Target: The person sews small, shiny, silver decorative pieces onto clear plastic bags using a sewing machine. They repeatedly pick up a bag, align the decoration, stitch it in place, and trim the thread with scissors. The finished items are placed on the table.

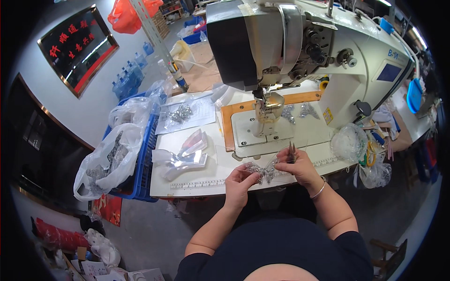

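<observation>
At the table's front edge, a small silvery, glittery piece with a bow-like outline (267, 174) is stretched between my two hands. My left hand (239, 183) pinches its left end between thumb and fingers. The right side is pinched by my right hand (302, 169), which also has dark thread snips (292, 150) tucked in its fingers, points upward. Fine loose threads trail around the piece. Just beyond stands a post-bed sewing machine (234, 40), its post (267, 122) rising from a metal plate. Some similar silvery pieces (307, 110) lie behind the post.
Clear plastic-like cut pieces (183, 157) and a silvery pile on paper (180, 114) lie to the left. Past the table edge, a blue crate (139, 175) holds white plastic bags (127, 136). A ball of clear thread (349, 143) and scissors (371, 154) are at the right edge.
</observation>
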Available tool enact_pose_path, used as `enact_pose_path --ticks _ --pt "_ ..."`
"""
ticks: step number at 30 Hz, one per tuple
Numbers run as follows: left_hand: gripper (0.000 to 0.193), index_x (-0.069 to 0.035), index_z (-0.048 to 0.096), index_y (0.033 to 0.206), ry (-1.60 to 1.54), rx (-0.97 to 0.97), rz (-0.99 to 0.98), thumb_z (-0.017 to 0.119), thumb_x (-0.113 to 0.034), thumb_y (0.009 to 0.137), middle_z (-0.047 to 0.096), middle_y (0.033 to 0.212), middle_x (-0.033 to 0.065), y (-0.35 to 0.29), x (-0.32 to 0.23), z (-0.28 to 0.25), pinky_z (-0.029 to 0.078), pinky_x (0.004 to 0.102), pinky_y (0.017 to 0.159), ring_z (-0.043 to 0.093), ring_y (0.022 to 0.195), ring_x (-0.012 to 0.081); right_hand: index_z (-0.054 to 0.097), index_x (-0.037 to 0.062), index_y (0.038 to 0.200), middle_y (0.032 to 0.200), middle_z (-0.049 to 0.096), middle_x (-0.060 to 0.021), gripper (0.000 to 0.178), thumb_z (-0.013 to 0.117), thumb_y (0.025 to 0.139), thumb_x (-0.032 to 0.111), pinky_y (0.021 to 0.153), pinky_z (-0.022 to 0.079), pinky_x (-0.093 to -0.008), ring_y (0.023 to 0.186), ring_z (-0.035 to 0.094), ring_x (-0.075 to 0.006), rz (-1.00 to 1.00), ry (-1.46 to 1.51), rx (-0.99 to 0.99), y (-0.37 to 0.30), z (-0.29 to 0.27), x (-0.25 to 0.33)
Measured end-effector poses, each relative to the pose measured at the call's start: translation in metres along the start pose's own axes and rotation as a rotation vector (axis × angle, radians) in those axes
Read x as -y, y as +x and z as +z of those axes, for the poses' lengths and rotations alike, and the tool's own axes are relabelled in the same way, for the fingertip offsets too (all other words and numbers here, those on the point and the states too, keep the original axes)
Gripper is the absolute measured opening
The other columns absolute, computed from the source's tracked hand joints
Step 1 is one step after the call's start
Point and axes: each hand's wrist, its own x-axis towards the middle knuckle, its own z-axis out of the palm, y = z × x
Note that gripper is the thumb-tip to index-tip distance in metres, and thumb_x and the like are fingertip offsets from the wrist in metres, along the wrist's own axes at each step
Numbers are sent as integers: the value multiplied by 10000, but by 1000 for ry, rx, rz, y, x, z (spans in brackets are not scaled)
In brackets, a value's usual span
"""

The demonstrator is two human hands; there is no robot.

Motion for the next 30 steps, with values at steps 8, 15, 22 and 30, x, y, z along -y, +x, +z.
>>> enact_pose_path --ticks 8,15,22,30 --pt "497 44 483 1226 -7 56 67 673 74 767 622 943 114 2 0 -4 530 289 780 620 853 167 590 1 969 819 606 -31 346 773 675 -4 651 480 -212 707 573 -93 62 118 -7 5 -4 -11" --pt "462 51 506 1202 28 28 44 683 55 775 619 913 112 7 2 -10 521 277 773 619 860 163 587 9 983 819 592 -10 352 773 684 14 616 453 -197 719 553 -74 56 176 -14 7 -3 -17" --pt "165 -78 656 880 932 283 1305 647 24 751 648 914 85 19 -49 -9 526 353 752 638 894 261 555 38 1094 889 520 26 374 692 832 269 513 340 -171 680 460 -46 199 513 -19 7 -22 -54" --pt "172 -141 653 889 1192 493 1579 663 -102 722 648 989 25 33 -58 -9 528 384 769 625 957 256 596 35 1006 880 604 -3 251 712 806 133 510 353 -192 605 478 -59 53 580 199 -14 36 -43"
